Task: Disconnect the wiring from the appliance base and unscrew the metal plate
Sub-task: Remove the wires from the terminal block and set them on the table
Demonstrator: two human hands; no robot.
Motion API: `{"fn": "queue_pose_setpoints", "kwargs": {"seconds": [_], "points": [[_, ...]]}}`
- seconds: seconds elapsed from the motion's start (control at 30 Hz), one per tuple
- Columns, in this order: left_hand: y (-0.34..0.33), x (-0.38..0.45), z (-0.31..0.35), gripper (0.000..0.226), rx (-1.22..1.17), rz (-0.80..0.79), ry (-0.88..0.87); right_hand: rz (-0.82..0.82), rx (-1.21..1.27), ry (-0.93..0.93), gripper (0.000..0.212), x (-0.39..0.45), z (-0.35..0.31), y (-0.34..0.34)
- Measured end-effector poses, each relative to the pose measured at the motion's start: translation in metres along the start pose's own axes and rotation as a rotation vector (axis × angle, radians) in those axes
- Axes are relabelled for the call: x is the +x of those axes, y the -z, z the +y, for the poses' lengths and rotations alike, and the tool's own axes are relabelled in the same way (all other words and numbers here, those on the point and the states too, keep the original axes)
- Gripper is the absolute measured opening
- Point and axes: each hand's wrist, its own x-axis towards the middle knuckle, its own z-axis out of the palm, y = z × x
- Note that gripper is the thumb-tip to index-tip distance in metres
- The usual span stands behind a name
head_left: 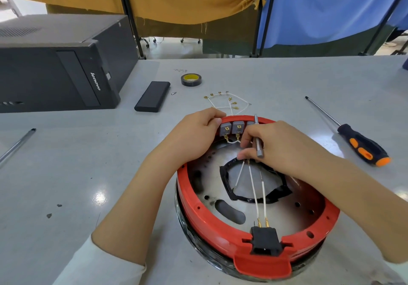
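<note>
A round red appliance base [207, 220] lies upside down on the grey table, with a metal plate [199, 187] inside it. Grey switch blocks [231, 127] sit at its far rim, joined by a short white wire. My left hand [196, 134] grips the far rim beside the blocks. My right hand [280, 145] holds a small metal bit [257, 139] and pinches at the white wires [256, 196] that run to the black power socket [265, 240] at the near rim.
Loose white wires with brass terminals [227, 102] lie behind the base. An orange and black screwdriver [362, 145] lies at the right, a tape roll [191, 79], a black box [152, 96] and a computer tower [61, 63] at the back left, a metal rod [17, 145] at the left.
</note>
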Motion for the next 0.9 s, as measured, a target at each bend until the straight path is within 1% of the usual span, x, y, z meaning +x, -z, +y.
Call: {"fn": "queue_pose_setpoints", "kwargs": {"seconds": [0.1, 0.23, 0.37, 0.4, 0.5, 0.57, 0.67, 0.77, 0.8, 0.83, 0.9], "points": [[0.000, 0.000, 0.000, 0.030, 0.014, 0.001, 0.000, -0.033, -0.008, 0.010, 0.020, 0.001, 0.001, -0.001], [0.000, 0.000, 0.000, 0.030, 0.017, 0.001, 0.001, -0.052, -0.040, 0.006, 0.032, 0.001, 0.000, -0.002], [0.000, 0.000, 0.000, 0.030, 0.017, -0.001, -0.003, -0.060, -0.063, -0.006, 0.030, -0.002, -0.003, -0.001], [0.000, 0.000, 0.000, 0.030, 0.017, -0.001, -0.005, -0.066, -0.014, -0.018, 0.027, -0.003, -0.004, 0.000], [0.001, 0.000, 0.000, 0.031, 0.012, -0.008, -0.005, -0.048, 0.338, -0.058, 0.019, -0.005, -0.007, 0.006], [0.001, 0.000, 0.000, 0.031, 0.009, -0.015, -0.002, -0.011, 0.524, -0.064, 0.017, -0.004, -0.008, 0.013], [0.001, -0.001, 0.000, 0.031, 0.014, -0.022, -0.003, 0.015, 0.678, -0.053, 0.018, -0.003, -0.004, 0.025], [0.001, -0.001, 0.000, 0.031, 0.014, -0.023, -0.001, -0.052, 0.801, -0.044, 0.019, -0.001, 0.004, 0.041], [0.002, -0.001, 0.000, 0.031, 0.012, -0.021, 0.001, -0.098, 0.777, -0.044, 0.019, -0.001, 0.005, 0.044], [0.001, -0.001, 0.000, 0.031, 0.012, -0.020, 0.001, -0.143, 0.688, -0.042, 0.018, 0.000, 0.007, 0.046], [0.001, -0.001, 0.000, 0.031, 0.013, -0.017, 0.000, -0.199, 0.406, -0.020, 0.014, 0.001, 0.007, 0.043]]}}
